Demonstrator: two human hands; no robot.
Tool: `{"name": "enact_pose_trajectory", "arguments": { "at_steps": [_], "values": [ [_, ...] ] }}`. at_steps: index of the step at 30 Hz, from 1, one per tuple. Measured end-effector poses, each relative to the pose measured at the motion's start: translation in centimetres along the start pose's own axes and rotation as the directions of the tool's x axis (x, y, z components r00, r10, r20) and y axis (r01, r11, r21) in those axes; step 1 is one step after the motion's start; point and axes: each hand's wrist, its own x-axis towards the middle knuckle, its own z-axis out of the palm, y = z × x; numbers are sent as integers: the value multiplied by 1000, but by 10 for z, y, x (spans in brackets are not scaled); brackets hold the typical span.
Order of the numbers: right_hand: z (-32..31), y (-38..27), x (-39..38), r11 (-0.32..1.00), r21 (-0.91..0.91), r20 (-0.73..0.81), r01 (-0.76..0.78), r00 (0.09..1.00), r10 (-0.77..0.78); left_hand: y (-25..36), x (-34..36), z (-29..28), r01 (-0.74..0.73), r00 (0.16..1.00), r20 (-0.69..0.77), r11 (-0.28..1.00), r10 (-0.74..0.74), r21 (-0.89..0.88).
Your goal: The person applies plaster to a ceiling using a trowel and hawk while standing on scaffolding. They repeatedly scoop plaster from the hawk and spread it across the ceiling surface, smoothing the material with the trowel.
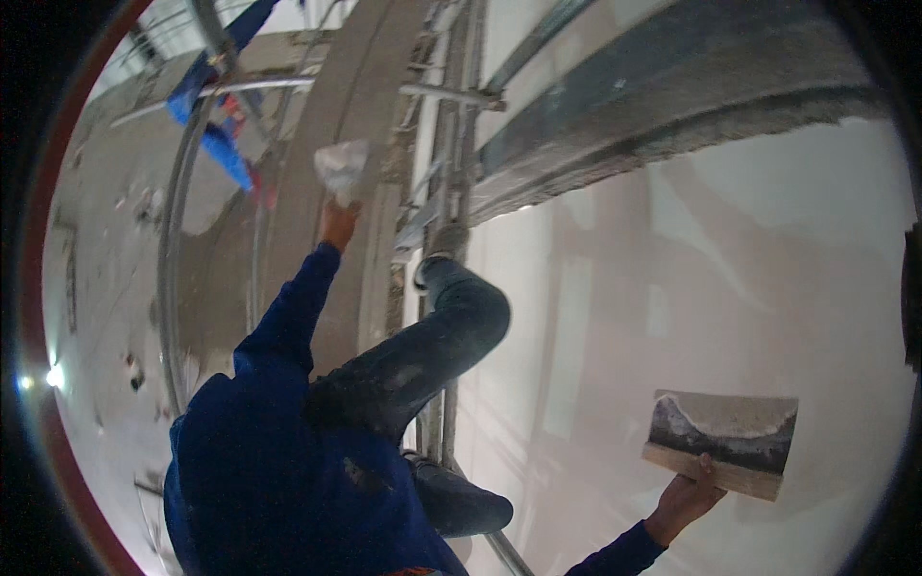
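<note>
My right hand (688, 495), at the lower right, grips the wooden edge of a wide plastering blade (722, 444). Its dark face carries a pale band of wet plaster, and it lies against or close to the white wall (586, 355); which of the two I cannot tell. Stretched out ahead at upper left, my left hand (339, 227) is closed round the lower end of a whitish, plaster-coated putty knife (342, 165). That tool is over the grey plank (351, 91), and its handle is hidden in my fingers.
Metal scaffold tubes (173, 240) stand on the left, with a crossbar (279, 84) over the plank. Blue cloth (219, 154) hangs by the tubes. A rough grey beam (672, 101) juts along the wall's top. My bent leg (413, 355) rests by the scaffold edge. A grey floor (106, 288) shows below.
</note>
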Motion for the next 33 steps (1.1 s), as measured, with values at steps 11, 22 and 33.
{"name": "enact_pose_trajectory", "arguments": {
  "at_steps": [11, 22, 33],
  "values": [
    [-10, 82, -17, 749, 472, 375, -465, 875, 307, 3, -124, -122, 155, 873, -381, 913, -305, -377],
    [148, -53, 86, -556, -244, 944, 794, 62, -325, 299, -102, 212, 144, 988, 115, 366, -99, -920],
    [309, 18, 278, -796, -164, 986, 583, 73, -150, 256, -56, 215, 311, 936, 228, 326, -268, -893]
  ]
}}
